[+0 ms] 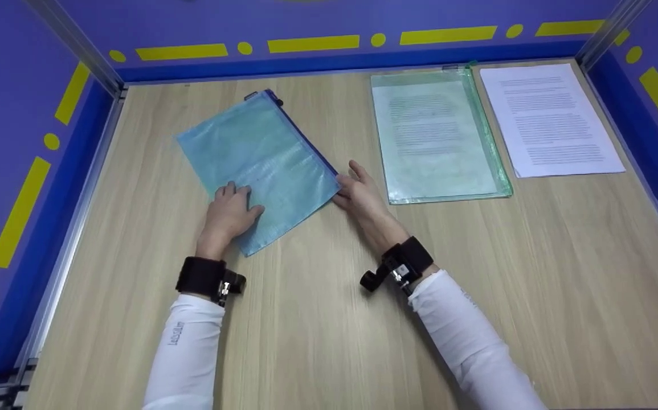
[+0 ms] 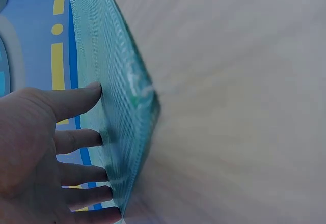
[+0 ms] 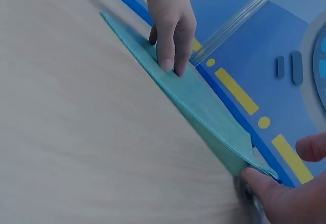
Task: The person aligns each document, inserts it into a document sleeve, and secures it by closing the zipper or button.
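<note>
A translucent blue-green zip file bag [image 1: 266,165] lies slanted on the table, its dark blue zipper edge facing the upper right. My left hand [image 1: 231,213] rests on the bag's lower left part with fingers spread, and the left wrist view shows the fingertips [image 2: 97,89] against its mesh surface. At the bag's right corner, my right hand [image 1: 363,199] holds the corner between its fingers. In the right wrist view that corner of the file bag [image 3: 229,152] is lifted a little off the table. What is inside the bag cannot be made out.
A green-edged clear zip file bag [image 1: 437,136] with printed paper inside lies to the right. Beside it is a stack of printed sheets [image 1: 554,119]. Blue and yellow panels [image 1: 311,42] border the wooden table [image 1: 317,330] at the back and sides.
</note>
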Demonstrator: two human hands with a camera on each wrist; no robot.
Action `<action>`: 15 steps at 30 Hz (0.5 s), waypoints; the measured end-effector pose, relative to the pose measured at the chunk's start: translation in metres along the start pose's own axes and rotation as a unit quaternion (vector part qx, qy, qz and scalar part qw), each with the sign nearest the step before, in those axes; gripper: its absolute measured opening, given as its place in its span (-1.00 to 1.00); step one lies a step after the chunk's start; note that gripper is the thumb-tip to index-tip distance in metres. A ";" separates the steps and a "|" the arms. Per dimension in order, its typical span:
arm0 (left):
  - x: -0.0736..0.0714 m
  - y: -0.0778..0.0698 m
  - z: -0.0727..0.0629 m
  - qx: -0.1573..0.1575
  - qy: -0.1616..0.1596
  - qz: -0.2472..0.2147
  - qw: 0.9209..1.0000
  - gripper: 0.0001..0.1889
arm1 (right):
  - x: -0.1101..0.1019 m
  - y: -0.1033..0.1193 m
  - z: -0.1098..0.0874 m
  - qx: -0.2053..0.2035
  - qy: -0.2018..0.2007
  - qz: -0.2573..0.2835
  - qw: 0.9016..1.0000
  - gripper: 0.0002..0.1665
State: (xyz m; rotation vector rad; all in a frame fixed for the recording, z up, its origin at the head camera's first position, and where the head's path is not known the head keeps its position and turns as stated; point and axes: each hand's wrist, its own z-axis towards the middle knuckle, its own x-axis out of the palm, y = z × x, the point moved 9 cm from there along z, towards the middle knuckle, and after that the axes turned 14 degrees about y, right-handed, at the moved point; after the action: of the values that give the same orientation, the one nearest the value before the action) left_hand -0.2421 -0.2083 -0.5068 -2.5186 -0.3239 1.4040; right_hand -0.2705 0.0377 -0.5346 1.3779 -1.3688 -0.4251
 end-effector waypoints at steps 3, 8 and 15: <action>0.002 -0.008 0.001 -0.002 0.003 0.006 1.000 -0.32 | 0.000 -0.005 0.002 0.003 -0.006 0.062 0.998 -0.15; 0.006 -0.023 0.000 -0.001 0.005 0.014 1.000 -0.34 | 0.006 -0.012 0.003 0.012 0.003 0.111 0.994 -0.27; 0.009 -0.047 -0.007 0.007 -0.002 0.041 0.999 -0.42 | 0.009 -0.012 0.006 0.021 -0.011 0.050 0.998 -0.19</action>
State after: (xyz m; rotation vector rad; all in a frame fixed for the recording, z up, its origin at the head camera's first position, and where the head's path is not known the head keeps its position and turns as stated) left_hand -0.2352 -0.1621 -0.4954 -2.5443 -0.2130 1.4343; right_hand -0.2673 0.0240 -0.5433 1.3363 -1.4646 -0.3473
